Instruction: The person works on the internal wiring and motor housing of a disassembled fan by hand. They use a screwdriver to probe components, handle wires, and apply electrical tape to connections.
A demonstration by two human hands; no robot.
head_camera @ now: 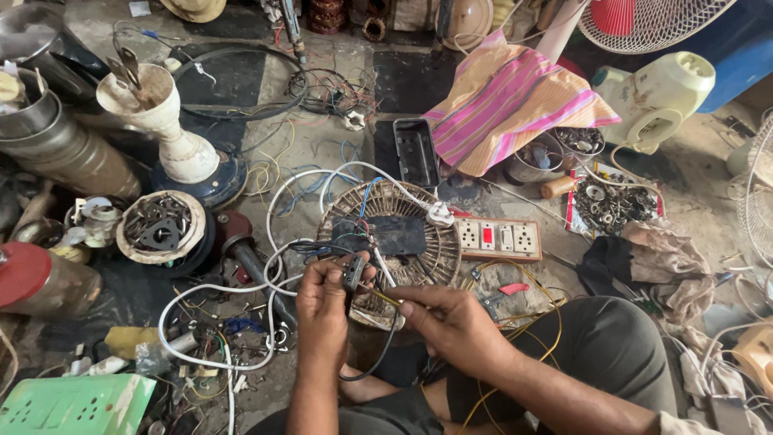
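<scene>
— Closest to us are the person's own knees, in dark trousers (620, 354), and both forearms reaching out over them. What's in the left hand (324, 296)?

— A small dark electrical part (353, 272), boxy, maybe a switch or capacitor; I can't tell which. Thumb and fingers are pinched around it, and it stands roughly upright, long axis pointing away from the lap.

— And the right hand (451, 322)?

— Curled, fingertips pressed together on a thin yellow wire (385, 296). The wire runs from that pinch leftward and slightly up, straight into the base of the dark part. So the part lies just left of the right hand's grip, the two hands nearly touching. The left hand is the one actually on it.

— Anything hanging off it?

— A black wire (372, 364) loops down below the left hand toward the lap. Just beyond both hands sits a round fan motor housing (419, 250), with a black plate on it and a white cable (241, 288) curling off to the left of the grip.

— And past the right hand?

— A cream switch-and-socket board (499, 238) lies beyond and to the right. Red-handled pliers (501, 293) sit on the floor near the right wrist, with loose yellow wire tangled around them.
</scene>
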